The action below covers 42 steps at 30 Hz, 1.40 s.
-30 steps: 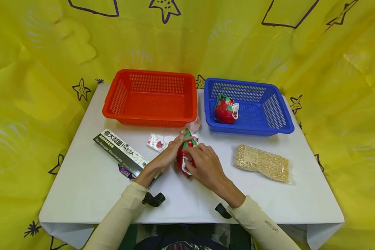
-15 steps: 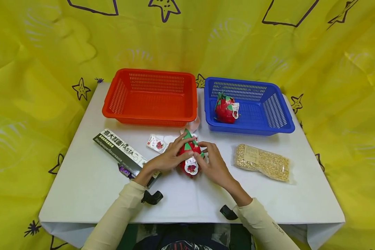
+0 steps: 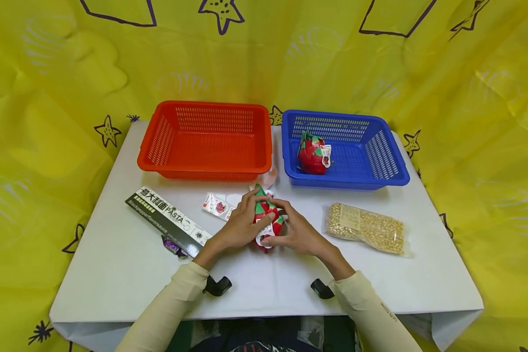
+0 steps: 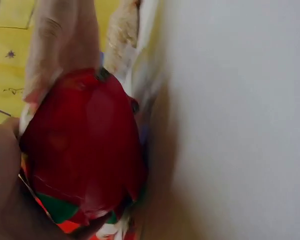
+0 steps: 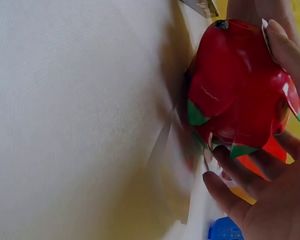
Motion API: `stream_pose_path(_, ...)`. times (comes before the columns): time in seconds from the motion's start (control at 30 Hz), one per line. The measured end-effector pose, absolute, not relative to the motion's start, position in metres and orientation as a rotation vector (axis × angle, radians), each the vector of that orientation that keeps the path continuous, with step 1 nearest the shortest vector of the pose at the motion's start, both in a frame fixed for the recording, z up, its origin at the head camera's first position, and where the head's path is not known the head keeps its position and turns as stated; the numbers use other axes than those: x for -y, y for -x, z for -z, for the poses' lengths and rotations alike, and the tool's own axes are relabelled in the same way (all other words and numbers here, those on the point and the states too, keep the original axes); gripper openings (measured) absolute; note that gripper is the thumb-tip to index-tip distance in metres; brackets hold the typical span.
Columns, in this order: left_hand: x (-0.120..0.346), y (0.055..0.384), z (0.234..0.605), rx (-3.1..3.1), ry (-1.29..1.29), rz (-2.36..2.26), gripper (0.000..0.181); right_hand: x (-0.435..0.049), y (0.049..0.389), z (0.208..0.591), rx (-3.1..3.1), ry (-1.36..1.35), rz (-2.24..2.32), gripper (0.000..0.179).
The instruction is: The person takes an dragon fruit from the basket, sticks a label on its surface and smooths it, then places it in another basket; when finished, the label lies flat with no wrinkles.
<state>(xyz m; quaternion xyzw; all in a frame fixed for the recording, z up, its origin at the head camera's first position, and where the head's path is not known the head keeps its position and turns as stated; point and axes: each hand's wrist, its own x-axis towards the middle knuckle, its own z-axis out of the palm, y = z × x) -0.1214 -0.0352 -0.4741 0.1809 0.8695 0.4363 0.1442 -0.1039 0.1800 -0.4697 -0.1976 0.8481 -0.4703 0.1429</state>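
Observation:
A red dragon fruit with green-tipped scales (image 3: pixel 260 209) lies between both hands at mid-table, perhaps a model from its glossy skin. My left hand (image 3: pixel 239 225) holds it from the left, thumb across its near side. From the right my right hand (image 3: pixel 302 234) grips it, thumb on a white label (image 3: pixel 262 236) printed with a fruit. In the right wrist view the right thumb lies on the label's edge and the fingers curl past the dragon fruit (image 5: pixel 235 85). The left wrist view shows its smooth red end (image 4: pixel 90 140). Beside the left hand lies a label sheet (image 3: pixel 217 205).
A red basket (image 3: pixel 207 175) stands at back left. The blue basket (image 3: pixel 347 183) at back right contains another labelled dragon fruit (image 3: pixel 312 155). A pasta box (image 3: pixel 165 220) and a purple-wrapped item (image 3: pixel 173 246) lie left; a bag of yellow kernels (image 3: pixel 365 229) lies right.
The right fingers, bunched over the dragon fruit a second ago, have spread round its right side. The label turned to face up at half a second, and the right thumb has since moved onto it.

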Motion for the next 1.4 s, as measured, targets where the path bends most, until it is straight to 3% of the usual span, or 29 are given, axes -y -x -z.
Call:
stream_pose_path(0.17,0.048,0.131,0.462,-2.447,-0.644,-1.253,0.067,-0.183,0.115,0.467,-2.393,0.600,1.381,0.104)
stream_pose_path(0.4,0.070,0.127,0.452,-2.323,-0.839,-1.083,0.100,-0.187,0.110,0.460,-2.331,0.553,1.254,0.112)
stream_pose_path(0.63,0.067,0.108,0.468,-2.385,-0.821,-1.105,0.100,-0.179,0.088,0.469,-2.433,0.543,1.114,0.122)
stream_pose_path(0.83,0.058,0.115,0.467,-2.437,-0.841,-1.065,0.103,-0.179,0.089,0.466,-2.548,0.566,1.091,0.120)
stream_pose_path(0.9,0.057,0.121,0.463,-2.459,-0.850,-1.055,0.099,-0.177,0.093,0.462,-2.580,0.576,1.080,0.120)
stream_pose_path(1.1,0.054,0.124,0.461,-2.386,-0.710,-1.300,0.059,-0.155,0.085,0.455,-2.679,0.475,1.098,0.116)
stream_pose_path(1.4,0.050,0.117,0.460,-2.207,-0.455,-1.617,0.057,-0.131,0.081,0.455,-2.836,0.366,0.845,0.106)
